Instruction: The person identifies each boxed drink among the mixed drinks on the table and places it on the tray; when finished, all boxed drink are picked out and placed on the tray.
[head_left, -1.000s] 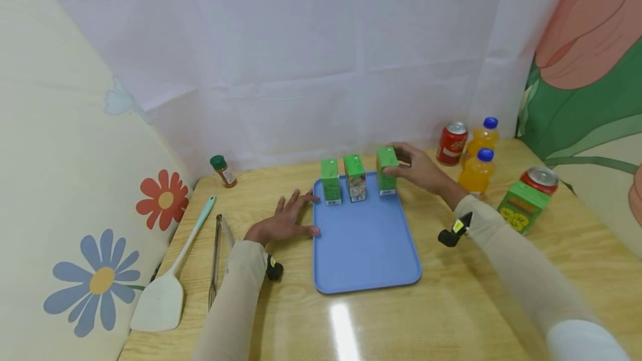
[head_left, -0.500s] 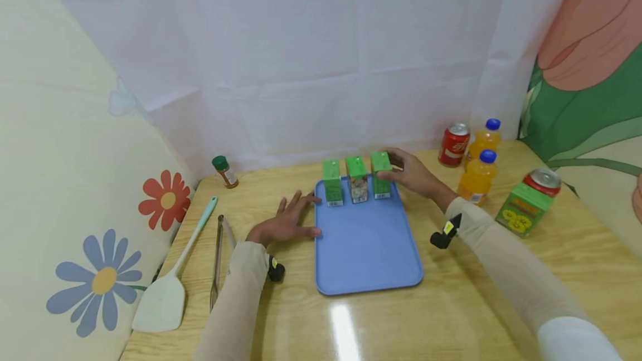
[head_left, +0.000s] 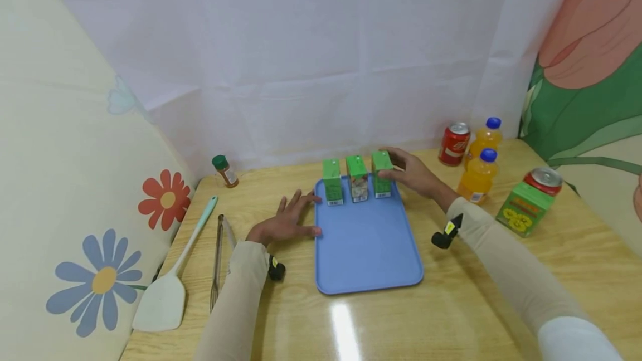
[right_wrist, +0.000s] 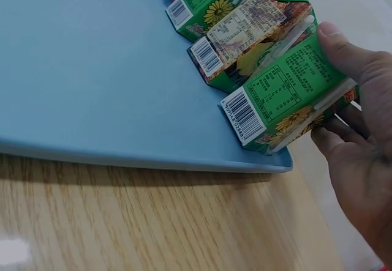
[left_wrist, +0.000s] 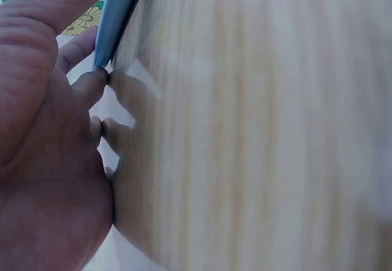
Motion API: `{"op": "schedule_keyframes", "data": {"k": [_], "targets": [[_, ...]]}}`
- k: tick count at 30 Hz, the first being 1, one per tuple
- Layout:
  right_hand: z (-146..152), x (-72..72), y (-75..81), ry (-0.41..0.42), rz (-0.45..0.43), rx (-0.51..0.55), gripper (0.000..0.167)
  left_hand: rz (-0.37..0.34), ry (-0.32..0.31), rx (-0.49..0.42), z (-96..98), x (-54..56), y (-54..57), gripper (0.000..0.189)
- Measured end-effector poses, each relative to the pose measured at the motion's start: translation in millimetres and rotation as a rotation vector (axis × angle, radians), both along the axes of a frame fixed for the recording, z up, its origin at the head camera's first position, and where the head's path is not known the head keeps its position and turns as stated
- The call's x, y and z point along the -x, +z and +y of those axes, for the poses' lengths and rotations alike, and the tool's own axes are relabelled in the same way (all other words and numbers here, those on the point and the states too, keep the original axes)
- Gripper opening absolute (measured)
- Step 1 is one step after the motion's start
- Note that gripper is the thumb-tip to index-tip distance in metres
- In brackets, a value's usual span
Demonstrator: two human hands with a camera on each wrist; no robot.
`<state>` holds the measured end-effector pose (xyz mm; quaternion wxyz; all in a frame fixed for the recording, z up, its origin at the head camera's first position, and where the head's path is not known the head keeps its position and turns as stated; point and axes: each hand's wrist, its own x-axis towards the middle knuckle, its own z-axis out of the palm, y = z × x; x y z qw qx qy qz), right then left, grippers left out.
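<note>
Three green juice boxes stand in a row along the far end of a blue tray (head_left: 368, 249): a left juice box (head_left: 332, 183), a middle one with a patterned front (head_left: 358, 180) and a right juice box (head_left: 382, 185). My right hand (head_left: 413, 175) grips the right juice box from its outer side. In the right wrist view, the thumb lies on the green face of this juice box (right_wrist: 294, 87), whose base is at the tray's corner. My left hand (head_left: 286, 223) lies palm down with spread fingers, its thumb and fingertips at the tray's left rim.
To the left lie a white spatula (head_left: 170, 277) and metal tongs (head_left: 218, 261), with a spice jar (head_left: 224, 171) behind. On the right stand a red can (head_left: 454, 145), two orange drink bottles (head_left: 477, 177), another green juice box (head_left: 524, 210) and a second can (head_left: 543, 180).
My right hand has shifted the right juice box left, nearer the middle one, and it has stayed there over the last half second. The left hand has kept its place.
</note>
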<state>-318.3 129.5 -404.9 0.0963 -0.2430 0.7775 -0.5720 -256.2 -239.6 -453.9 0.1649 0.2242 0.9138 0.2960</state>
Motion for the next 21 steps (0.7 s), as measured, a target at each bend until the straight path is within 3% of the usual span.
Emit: {"op": "schedule_keyframes", "data": {"k": [5,9,14,21], "targets": [[3,-0.2,0.9,0.029,0.001,-0.014,0.074,0.0,-0.003,0.004,0.7,-0.1,0.6,0.083],[8,0.1,4.4,0.062,0.03,0.033,0.073,0.007,-0.008,0.008,0.5,1.0,1.6,0.083],[15,-3.0,15.3,0.103,0.058,0.094,0.071,0.019,-0.008,0.005,-0.2,3.5,0.1,0.082],[31,-10.8,34.6,0.092,0.117,0.039,0.07,0.014,-0.01,-0.002,-0.1,4.1,-3.6,0.083]]}}
